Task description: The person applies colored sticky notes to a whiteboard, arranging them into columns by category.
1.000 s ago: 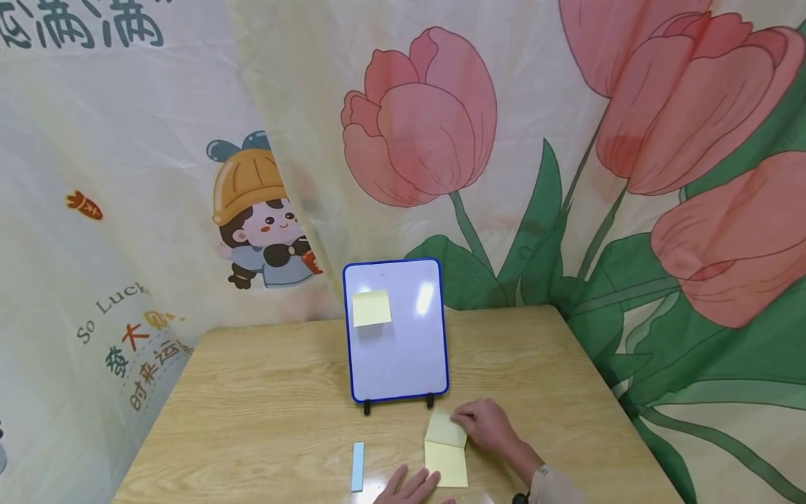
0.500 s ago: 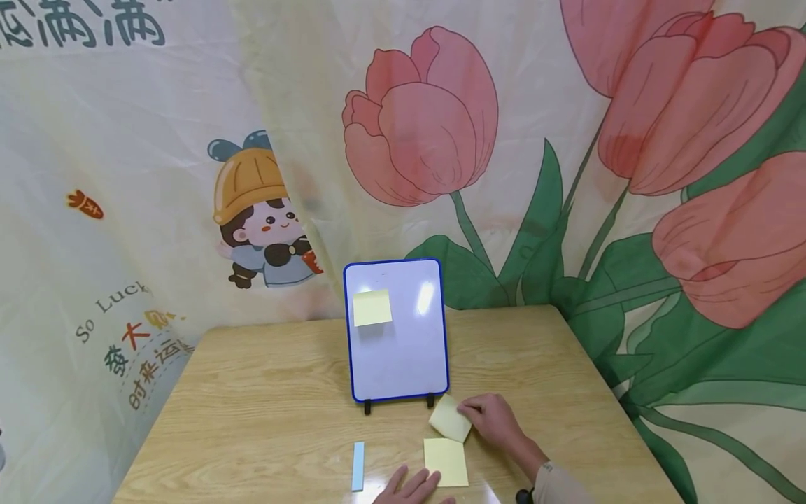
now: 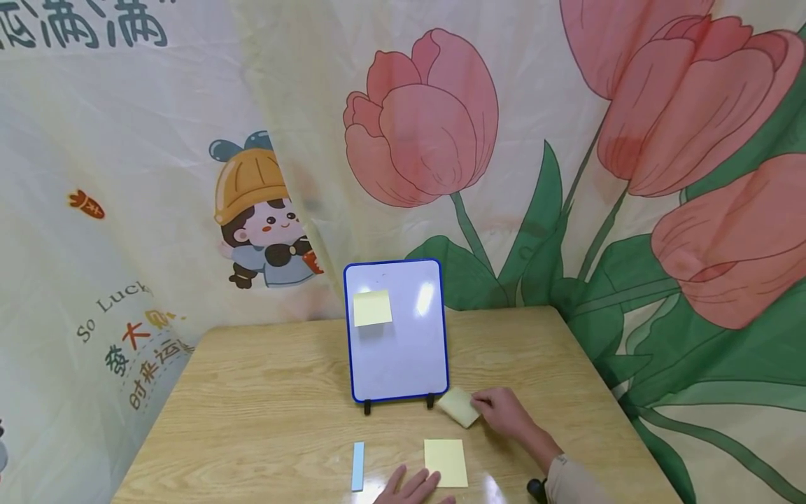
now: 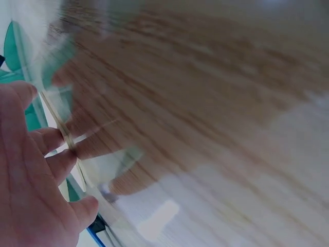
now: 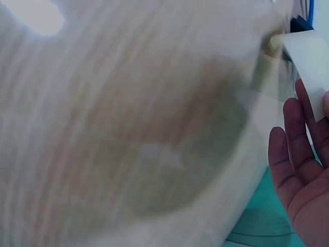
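Note:
My right hand (image 3: 506, 418) pinches a pale yellow sticky note (image 3: 456, 407) by its right edge, near the whiteboard's lower right corner. In the right wrist view the note (image 5: 307, 62) hangs from the thumb and a finger, while the other fingers extend loosely. My left hand (image 3: 411, 487) rests on the table with fingers spread, its fingertips at the left edge of a yellow sticky note pad (image 3: 448, 460). The left wrist view has the pad (image 4: 57, 117) edge-on against those fingertips. Part of the left hand lies below the head view.
A blue-rimmed whiteboard (image 3: 403, 360) stands on black feet at the table's back, bearing one yellow sticky note (image 3: 372, 309) at its upper left. A light blue strip (image 3: 357, 466) lies left of the pad on the wooden table (image 3: 264, 420). A tulip-print curtain (image 3: 522, 84) hangs behind.
The right hand has drawn the note up and to the right, off the pad. It now hangs apart from the pad, tilted. The left hand stays where it was.

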The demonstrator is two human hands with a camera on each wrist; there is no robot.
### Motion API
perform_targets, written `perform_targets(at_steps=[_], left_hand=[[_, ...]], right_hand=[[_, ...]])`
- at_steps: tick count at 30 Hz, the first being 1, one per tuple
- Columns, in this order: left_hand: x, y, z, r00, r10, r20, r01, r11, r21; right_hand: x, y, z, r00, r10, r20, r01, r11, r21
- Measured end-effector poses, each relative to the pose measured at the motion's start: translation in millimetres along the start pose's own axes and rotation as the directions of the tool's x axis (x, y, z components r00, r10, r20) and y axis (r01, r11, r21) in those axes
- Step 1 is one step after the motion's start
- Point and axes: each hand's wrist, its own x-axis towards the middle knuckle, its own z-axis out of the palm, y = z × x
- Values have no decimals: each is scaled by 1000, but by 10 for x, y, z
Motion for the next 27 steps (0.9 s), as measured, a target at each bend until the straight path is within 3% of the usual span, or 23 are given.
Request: perform_targets(at_steps=[7, 12, 16, 21, 27], left_hand=[[36, 2, -63, 996, -9, 86, 19, 993, -118], [99, -10, -163, 987, -35, 157, 66, 979, -193], [168, -57, -284, 970, -33, 242, 99, 958, -268], [252, -97, -450, 956, -28, 291, 131, 932, -338], [305, -242, -664, 935, -34, 353, 198, 877, -438]], right_hand=[[65, -97, -145, 996, 91, 19, -92, 995, 41], [120, -163, -219, 997, 76, 28, -77, 997, 33], [161, -228, -278, 998, 58, 12, -58, 998, 14], [217, -292, -353, 999, 54, 8, -54, 998, -16], [268, -352, -471, 999, 31, 16, -31, 999, -17]])
